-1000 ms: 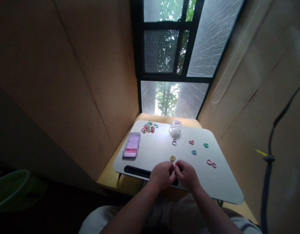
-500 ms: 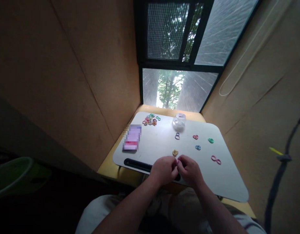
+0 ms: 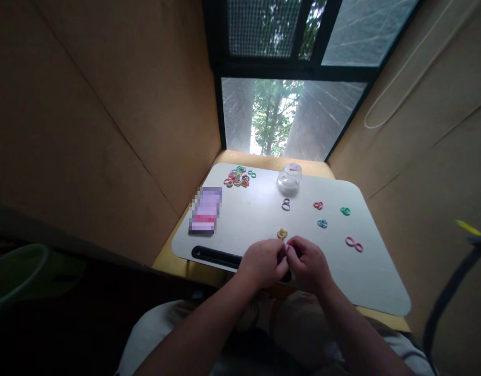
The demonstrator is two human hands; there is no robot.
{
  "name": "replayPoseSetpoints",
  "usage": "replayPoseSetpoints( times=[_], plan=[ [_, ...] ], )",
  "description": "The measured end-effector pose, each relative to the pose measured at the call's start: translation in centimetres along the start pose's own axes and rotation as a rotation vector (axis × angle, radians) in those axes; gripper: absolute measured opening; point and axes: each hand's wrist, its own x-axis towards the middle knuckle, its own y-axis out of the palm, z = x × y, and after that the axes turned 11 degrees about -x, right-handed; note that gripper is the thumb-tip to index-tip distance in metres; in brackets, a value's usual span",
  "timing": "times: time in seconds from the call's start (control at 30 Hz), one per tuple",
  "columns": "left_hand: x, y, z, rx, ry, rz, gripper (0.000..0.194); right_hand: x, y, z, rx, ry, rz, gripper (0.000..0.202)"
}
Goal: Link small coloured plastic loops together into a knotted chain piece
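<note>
My left hand and my right hand meet over the front edge of a white lap table, fingertips pinched together. A small pinkish bit shows where they touch, but I cannot tell what it is. Just beyond the fingers lies a bunch of yellow hair ties. Farther off is a purple hair tie. To the right are red hair ties, blue hair ties, green hair ties and a pink one twisted into a figure eight.
A mixed heap of coloured hair ties is at the back left, behind a blurred-out phone. A clear plastic jar stands at the back. Along the front edge runs a black slot. Walls and a window enclose the table.
The view has tilted downward, so the window and table sit higher in the picture. Both hands stay pinched together at the front edge, with little change between them.
</note>
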Motion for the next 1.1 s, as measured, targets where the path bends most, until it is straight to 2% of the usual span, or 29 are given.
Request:
replayPoseSetpoints(
  times=[0.2, 1.1],
  plan=[
    [-0.11, 0.04, 0.07, -0.019, 0.008, 0.015, 0.014, -0.17, -0.11, 0.17, -0.011, -0.012, 0.006, 0.019],
    [-0.82, 0.66, 0.52, 0.002, 0.075, -0.118, 0.016, -0.48, 0.78, -0.48, -0.03, -0.062, -0.06, 0.02]
  ],
)
